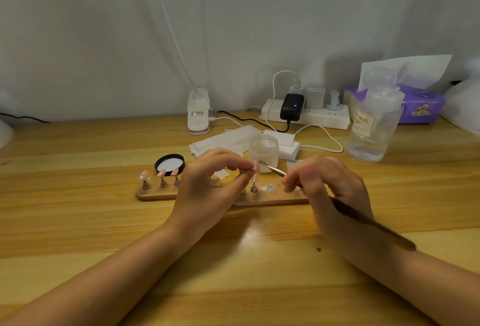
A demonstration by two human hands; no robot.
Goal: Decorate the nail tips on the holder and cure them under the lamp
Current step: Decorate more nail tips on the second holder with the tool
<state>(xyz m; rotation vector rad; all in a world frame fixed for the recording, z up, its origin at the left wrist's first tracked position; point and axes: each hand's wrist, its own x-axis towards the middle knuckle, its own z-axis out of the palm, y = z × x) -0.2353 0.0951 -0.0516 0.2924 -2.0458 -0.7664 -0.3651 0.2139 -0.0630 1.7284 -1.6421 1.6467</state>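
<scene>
Setting: a wooden table (78, 221) seen from above, both forearms reaching in from its near edge.
Left hand (207, 182): fingers curled, pinching a small metal stand with one pink nail tip (256, 166) on top, lifted just above the holder.
Right hand (330, 188): fingers curled round a long thin brush (374, 224); its metal end points at the lifted tip, very close to it. Contact cannot be told.
Holder (155, 194): a low wooden bar lying across the middle of the table, partly hidden by both hands.
Nail tips counted: three stand on pegs at the holder's left end (161, 172), one more on a peg near its middle (254, 178), plus the lifted one. Five visible; others may be hidden.
Jar (264, 150): one open, frosted, just behind the holder; its black lid (170, 164) lies to the left.
Bottle (374, 120): one clear bottle near the far right edge.
Lamp (198, 112): one white clip base at the far edge, centre.
Handling judgement: the tips look very light, thin and easily knocked off. Best held by the metal stand below, never the painted face, which is likely wet and smudges until cured.
</scene>
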